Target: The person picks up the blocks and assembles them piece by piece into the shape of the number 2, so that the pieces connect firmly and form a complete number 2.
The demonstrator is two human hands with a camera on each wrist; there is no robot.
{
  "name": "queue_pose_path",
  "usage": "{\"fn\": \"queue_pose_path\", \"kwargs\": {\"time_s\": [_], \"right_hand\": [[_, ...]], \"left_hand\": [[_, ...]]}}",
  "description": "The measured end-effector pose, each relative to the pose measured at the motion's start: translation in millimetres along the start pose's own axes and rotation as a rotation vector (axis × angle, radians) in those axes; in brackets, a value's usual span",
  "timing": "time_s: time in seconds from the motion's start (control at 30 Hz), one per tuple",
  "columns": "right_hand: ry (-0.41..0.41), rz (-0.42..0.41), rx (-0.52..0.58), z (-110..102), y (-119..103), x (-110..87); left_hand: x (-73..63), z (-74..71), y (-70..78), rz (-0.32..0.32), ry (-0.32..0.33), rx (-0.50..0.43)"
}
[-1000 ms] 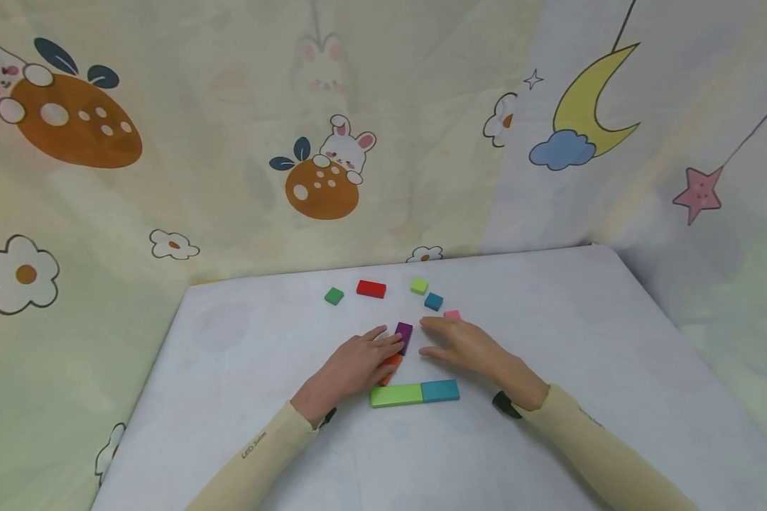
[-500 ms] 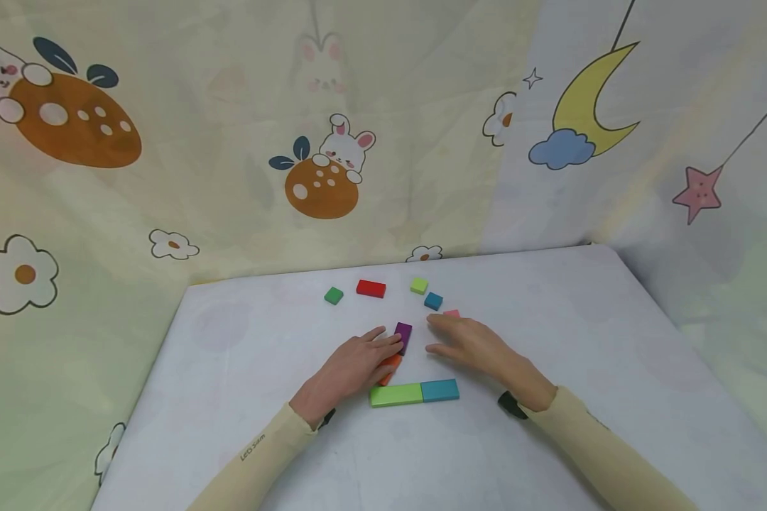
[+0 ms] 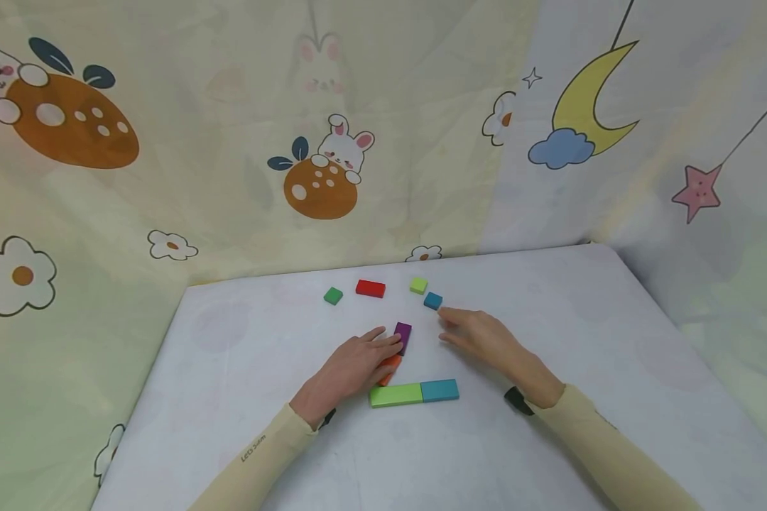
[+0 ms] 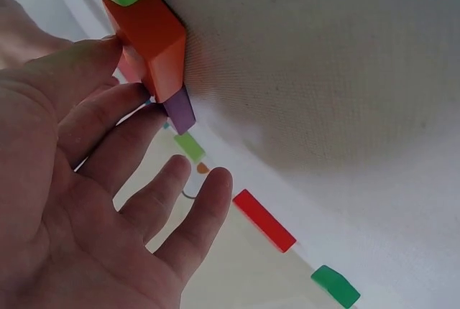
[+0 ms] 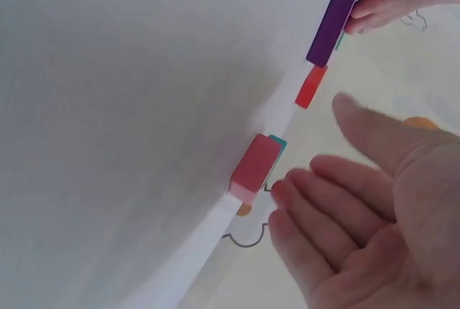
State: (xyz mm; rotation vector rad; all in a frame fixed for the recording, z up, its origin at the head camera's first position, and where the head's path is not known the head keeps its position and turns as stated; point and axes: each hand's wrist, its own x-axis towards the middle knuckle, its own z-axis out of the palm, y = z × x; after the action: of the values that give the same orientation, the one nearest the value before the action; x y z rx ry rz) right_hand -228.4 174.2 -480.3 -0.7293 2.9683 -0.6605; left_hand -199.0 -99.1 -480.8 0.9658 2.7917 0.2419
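In the head view, the tabletop [image 3: 256, 326] is lit softly and evenly, and a faint shadow (soft-edged) is cast beside the right sleeve [image 3: 613, 447]. Both wrist views are rendered dimmer and greyer; in the right one, the right hand [image 5: 402, 244] is slightly blurred.

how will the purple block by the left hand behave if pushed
The purple block looks rigid, judging by its straight, crisp edges. Its flat faces suggest sliding rather than rolling, and lying low on the table, it probably won't tip easily. Pushed toward the orange block, which its end appears to meet, it would likely move that too.
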Motion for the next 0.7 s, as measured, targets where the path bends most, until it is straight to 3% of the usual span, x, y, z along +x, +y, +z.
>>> {"fn": "queue_pose_path", "kwargs": {"time_s": [0.27, 0.7], "right_hand": [[0.059, 0.099, -0.068, -5, 9, -0.9], [0.038, 0.209, -0.035, 2, 12, 4.2]], "left_hand": [[0.0, -0.1, -1.0, 0.007, 0.003, -0.011], [-0.4, -0.9, -0.7, 0.012, 0.012, -0.02]]}}
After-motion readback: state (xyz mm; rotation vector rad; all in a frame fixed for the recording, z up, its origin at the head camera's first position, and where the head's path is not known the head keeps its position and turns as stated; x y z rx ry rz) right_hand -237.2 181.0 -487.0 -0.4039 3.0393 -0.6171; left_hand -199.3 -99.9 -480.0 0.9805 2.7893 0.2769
